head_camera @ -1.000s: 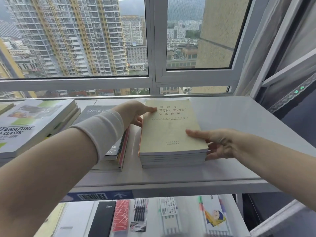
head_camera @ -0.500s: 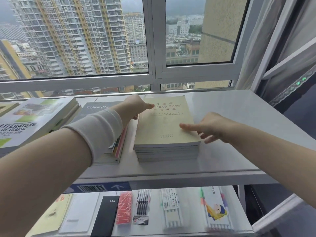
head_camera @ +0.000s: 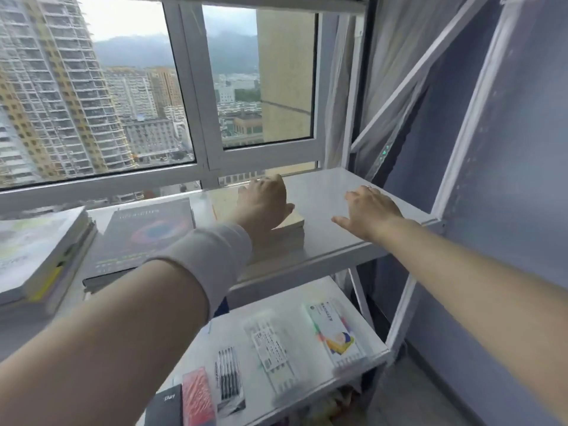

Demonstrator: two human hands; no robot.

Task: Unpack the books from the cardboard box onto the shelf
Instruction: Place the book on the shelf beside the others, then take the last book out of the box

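Two hands: both reach over the top shelf (head_camera: 332,241).
Left hand (head_camera: 264,201): flat on the cream book stack (head_camera: 292,229), fingers spread, gripping nothing.
Right hand (head_camera: 368,207): fingers splayed above bare shelf, just right of the stack, holding nothing.
Stack axis: long side runs toward the window (head_camera: 196,87), lying flat.
Neighbours: dark book (head_camera: 144,238), then a larger pile (head_camera: 37,253) at left.
Lower shelf (head_camera: 362,358): pen packs (head_camera: 229,376), stationery boxes.

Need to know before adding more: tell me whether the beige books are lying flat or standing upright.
Lying flat: the beige books sit stacked on the shelf, covers up, left hand resting on top.
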